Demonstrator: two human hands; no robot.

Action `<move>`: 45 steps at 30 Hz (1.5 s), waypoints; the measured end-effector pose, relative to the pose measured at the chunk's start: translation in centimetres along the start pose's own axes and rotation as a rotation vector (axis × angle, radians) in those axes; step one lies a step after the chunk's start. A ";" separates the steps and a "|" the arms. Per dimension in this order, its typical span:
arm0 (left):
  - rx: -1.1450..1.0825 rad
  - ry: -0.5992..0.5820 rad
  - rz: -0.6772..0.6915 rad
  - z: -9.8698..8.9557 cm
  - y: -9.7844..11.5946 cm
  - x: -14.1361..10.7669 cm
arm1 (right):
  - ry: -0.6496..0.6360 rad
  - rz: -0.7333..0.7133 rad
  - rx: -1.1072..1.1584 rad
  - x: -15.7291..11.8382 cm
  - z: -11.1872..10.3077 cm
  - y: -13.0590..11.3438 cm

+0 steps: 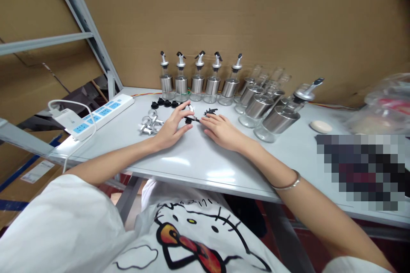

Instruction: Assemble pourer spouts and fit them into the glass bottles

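From where I watch through the head camera, I judge the work to be partly done. Five oil bottles (pixel 197 85) with pourer tops make a row at the back of the tabletop (pixel 192 170), and one more topped bottle (pixel 278 120) is at the right. Between them I see a cluster of bare-necked bottles (pixel 256 106), too overlapped to count, which I take as left to fit. Loose parts remain too: black stoppers (pixel 160 101), silver spouts (pixel 150 124) and black levers (pixel 210 112).

The small black-and-silver pourer piece (pixel 188 120) is near mid-tabletop, between the thumb and fingers of the left hand (pixel 173 130), which are curled nearly closed on it. The right hand (pixel 222 131) has its fingers stretched out, tips beside the piece's dark end; I can't tell whether they grip anything.

For moving, I have bare surface between both hands and the front edge. At the back, bottles stand before the cardboard wall (pixel 208 17). The power strip (pixel 107 113) takes up the left side, its cord running over the edge, and the glass cluster crowds the space beyond the right forearm.
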State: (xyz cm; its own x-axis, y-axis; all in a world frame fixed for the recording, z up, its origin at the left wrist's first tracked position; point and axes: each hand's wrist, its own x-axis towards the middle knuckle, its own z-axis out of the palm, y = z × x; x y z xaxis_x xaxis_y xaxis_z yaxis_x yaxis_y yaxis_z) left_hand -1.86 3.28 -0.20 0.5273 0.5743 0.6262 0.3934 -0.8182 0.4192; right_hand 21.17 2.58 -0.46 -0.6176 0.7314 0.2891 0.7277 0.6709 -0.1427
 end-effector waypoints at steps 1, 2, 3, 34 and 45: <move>0.002 0.001 -0.008 0.1 -0.1 0.0 | -0.016 -0.001 0.008 0.0 0.1 0.0; -0.002 -0.002 -0.008 0.2 -0.2 0.0 | -0.026 -0.003 0.017 0.0 0.1 0.0; -0.007 -0.006 -0.001 0.3 -0.3 0.0 | -0.029 -0.006 0.027 0.0 0.0 0.1; 0.054 -0.122 0.247 0.5 -0.2 -0.5 | 0.146 0.741 1.607 0.6 -3.1 -2.6; 0.075 -0.058 0.346 0.3 0.1 -0.3 | 0.084 0.729 1.665 0.7 -2.9 -2.8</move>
State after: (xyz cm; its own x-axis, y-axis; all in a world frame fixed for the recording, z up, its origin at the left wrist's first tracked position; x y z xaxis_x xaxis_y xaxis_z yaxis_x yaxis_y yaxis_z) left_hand -1.73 3.04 -0.53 0.6800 0.2653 0.6835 0.2365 -0.9618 0.1380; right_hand 19.57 0.85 2.85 -0.2944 0.9293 -0.2229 -0.2417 -0.2980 -0.9235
